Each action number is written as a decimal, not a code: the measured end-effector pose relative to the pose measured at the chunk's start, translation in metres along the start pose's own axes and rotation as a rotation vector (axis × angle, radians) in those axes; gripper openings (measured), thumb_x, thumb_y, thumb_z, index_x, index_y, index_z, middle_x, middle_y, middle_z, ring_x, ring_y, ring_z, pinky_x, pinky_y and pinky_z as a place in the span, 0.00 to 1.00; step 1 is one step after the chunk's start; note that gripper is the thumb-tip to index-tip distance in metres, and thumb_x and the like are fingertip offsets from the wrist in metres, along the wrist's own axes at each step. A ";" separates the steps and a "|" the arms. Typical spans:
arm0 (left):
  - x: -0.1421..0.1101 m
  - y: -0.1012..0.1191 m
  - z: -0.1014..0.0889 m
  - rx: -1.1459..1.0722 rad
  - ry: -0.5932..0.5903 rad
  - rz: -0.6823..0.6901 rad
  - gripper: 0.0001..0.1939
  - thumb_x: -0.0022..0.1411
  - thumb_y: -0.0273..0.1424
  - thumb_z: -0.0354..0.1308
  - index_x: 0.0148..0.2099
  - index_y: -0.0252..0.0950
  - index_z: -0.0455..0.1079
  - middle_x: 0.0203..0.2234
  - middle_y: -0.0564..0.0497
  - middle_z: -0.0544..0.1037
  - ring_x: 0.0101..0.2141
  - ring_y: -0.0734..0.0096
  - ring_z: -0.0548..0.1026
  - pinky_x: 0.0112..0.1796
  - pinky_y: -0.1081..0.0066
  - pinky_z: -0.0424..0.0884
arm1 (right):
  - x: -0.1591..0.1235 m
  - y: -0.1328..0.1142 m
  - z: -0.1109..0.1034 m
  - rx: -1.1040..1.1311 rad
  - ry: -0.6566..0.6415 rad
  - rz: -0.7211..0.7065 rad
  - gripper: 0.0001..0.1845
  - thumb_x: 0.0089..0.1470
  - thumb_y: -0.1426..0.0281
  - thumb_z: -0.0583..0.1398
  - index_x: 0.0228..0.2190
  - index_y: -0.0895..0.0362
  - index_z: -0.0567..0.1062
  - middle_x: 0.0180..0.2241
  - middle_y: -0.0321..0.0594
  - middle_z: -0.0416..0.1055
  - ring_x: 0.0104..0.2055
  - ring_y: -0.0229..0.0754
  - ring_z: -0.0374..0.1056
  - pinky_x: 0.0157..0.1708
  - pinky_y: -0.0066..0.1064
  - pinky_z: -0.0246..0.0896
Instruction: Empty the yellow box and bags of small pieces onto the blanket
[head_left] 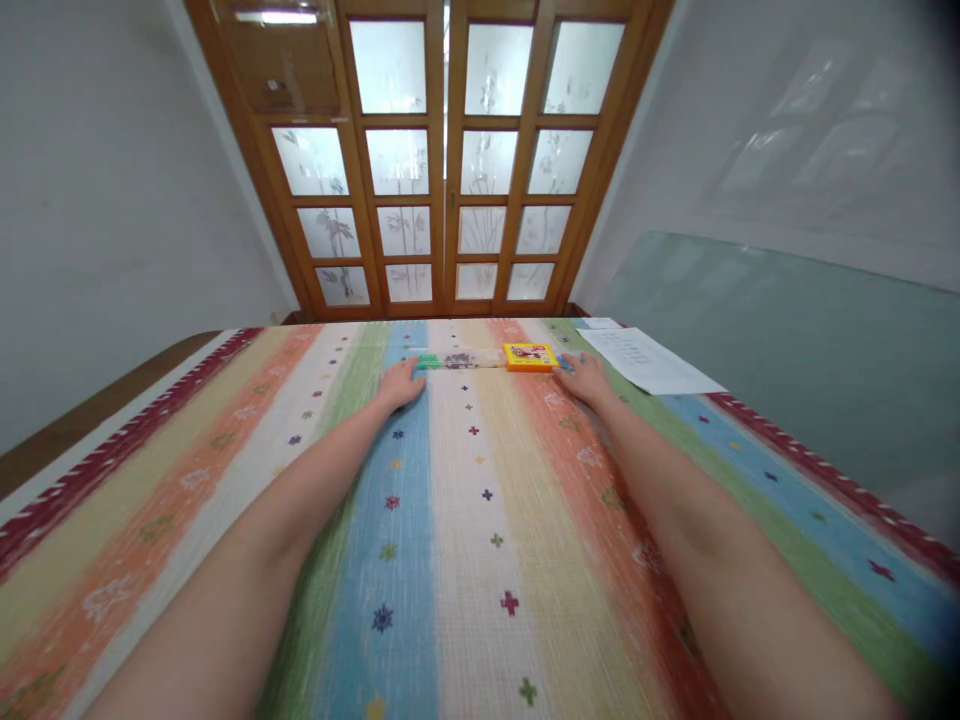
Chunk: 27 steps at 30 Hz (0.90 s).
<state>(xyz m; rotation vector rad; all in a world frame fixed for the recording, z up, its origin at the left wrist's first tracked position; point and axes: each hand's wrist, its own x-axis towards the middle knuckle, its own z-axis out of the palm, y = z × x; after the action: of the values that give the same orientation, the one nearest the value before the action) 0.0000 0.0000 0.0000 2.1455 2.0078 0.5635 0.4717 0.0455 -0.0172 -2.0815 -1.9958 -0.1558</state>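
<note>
Both my arms stretch far forward over a striped, multicoloured cloth [480, 520]. My left hand [401, 383] lies flat on the cloth, fingers forward, touching the left end of a clear plastic case [457, 359] with a green piece inside. My right hand [583, 378] rests palm down with fingers spread, right beside a small yellow box [529, 356] with a red picture on its lid. A bit of blue shows at the right hand's fingertips. The case and the yellow box lie end to end between the hands.
A white printed sheet of paper [649, 361] lies on the cloth to the right of my right hand. Beyond the far edge stand wooden doors with frosted glass panes [446, 160]. A pale wall runs along the right.
</note>
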 end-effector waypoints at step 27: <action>-0.081 -0.139 -0.064 0.092 0.206 -0.055 0.29 0.66 0.40 0.53 0.67 0.36 0.65 0.63 0.39 0.72 0.62 0.49 0.70 0.63 0.53 0.64 | -0.083 -0.171 -0.045 0.181 -0.007 -0.414 0.24 0.66 0.56 0.58 0.57 0.55 0.72 0.59 0.52 0.69 0.60 0.53 0.65 0.61 0.41 0.59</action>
<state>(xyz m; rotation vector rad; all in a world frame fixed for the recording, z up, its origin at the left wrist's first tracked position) -0.1553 -0.0761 -0.0048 2.1548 2.2330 0.7243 0.3018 -0.0416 0.0233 -1.5445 -2.3249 -0.0402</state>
